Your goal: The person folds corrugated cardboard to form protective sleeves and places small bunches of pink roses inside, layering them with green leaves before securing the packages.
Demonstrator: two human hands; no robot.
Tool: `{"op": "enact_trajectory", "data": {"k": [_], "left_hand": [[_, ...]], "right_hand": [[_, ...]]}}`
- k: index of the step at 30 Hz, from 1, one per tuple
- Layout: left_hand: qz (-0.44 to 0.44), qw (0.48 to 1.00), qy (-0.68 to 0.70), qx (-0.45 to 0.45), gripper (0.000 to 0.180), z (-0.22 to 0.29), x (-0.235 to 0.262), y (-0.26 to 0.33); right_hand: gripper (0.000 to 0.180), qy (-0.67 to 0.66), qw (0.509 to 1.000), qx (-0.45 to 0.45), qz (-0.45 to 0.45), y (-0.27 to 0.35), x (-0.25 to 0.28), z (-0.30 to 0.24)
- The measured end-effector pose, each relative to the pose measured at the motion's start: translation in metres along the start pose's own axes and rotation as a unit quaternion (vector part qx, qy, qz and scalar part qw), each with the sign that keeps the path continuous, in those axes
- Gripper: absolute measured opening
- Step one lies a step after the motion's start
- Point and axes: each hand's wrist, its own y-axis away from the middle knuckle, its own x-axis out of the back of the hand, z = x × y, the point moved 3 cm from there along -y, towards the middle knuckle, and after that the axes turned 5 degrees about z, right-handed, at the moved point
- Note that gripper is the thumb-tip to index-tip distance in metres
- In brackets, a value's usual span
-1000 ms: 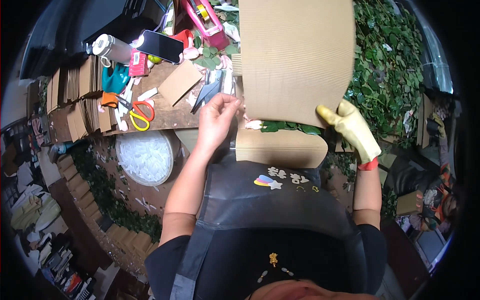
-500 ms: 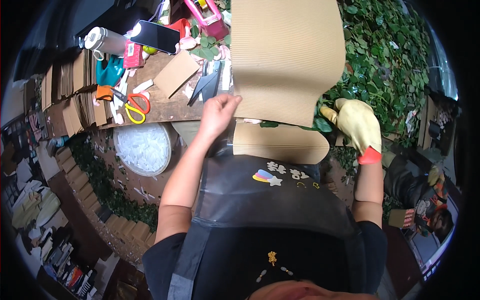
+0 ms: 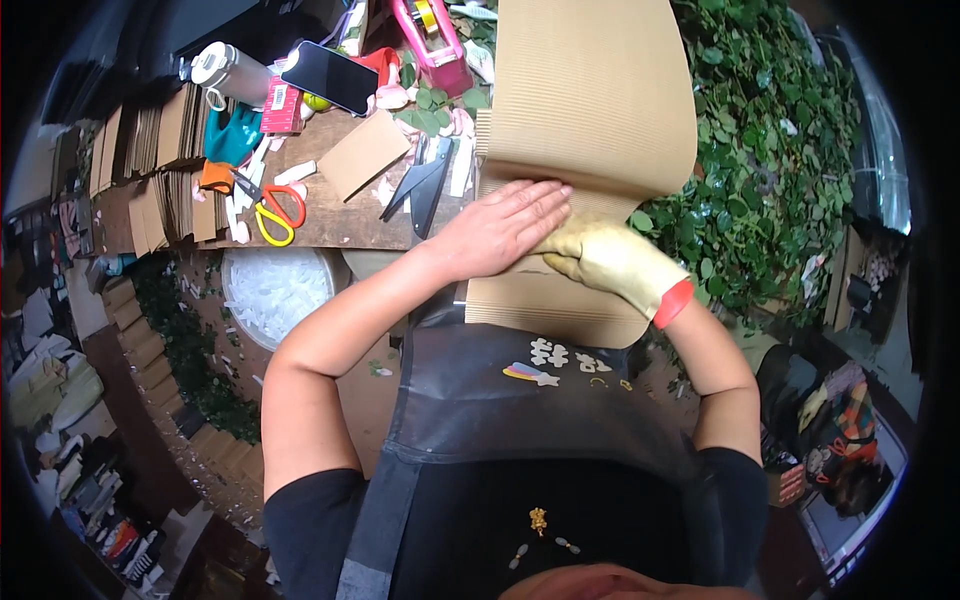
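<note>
A long sheet of corrugated cardboard (image 3: 590, 90) runs from the far edge toward me, bending up in the middle. Its lower flap (image 3: 555, 305) lies just in front of my apron. Bare and flat, my left hand (image 3: 510, 225) presses on the bend with fingers stretched to the right. My right hand (image 3: 615, 262), in a yellow glove with a red cuff, meets it from the right on the cardboard. The glove's fingertips are blurred and partly covered by my left hand. Whether they grip the cardboard does not show.
Green leaves (image 3: 760, 170) are heaped on the right. On the left of the table lie black scissors (image 3: 425, 185), red-and-yellow-handled scissors (image 3: 275, 212), a cardboard piece (image 3: 365, 155), a phone (image 3: 330, 75) and a pink tape dispenser (image 3: 437, 55). A tub of white pieces (image 3: 275, 290) stands below.
My left hand has left the sheet's near left corner and slid right, flattening onto the bend. My gloved right hand has come left from beside the leaves onto the cardboard.
</note>
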Motion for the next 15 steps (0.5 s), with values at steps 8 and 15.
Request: {"op": "enact_trajectory", "data": {"k": [8, 15], "left_hand": [[-0.190, 0.960, 0.081, 0.187, 0.076, -0.004, -0.036, 0.021], [-0.037, 0.992, 0.030, 0.117, 0.074, -0.003, -0.037, 0.021]], "right_hand": [[0.041, 0.044, 0.986, 0.074, 0.140, -0.021, 0.090, -0.072], [0.035, 0.211, 0.962, -0.072, 0.161, -0.073, 0.070, -0.024]]}}
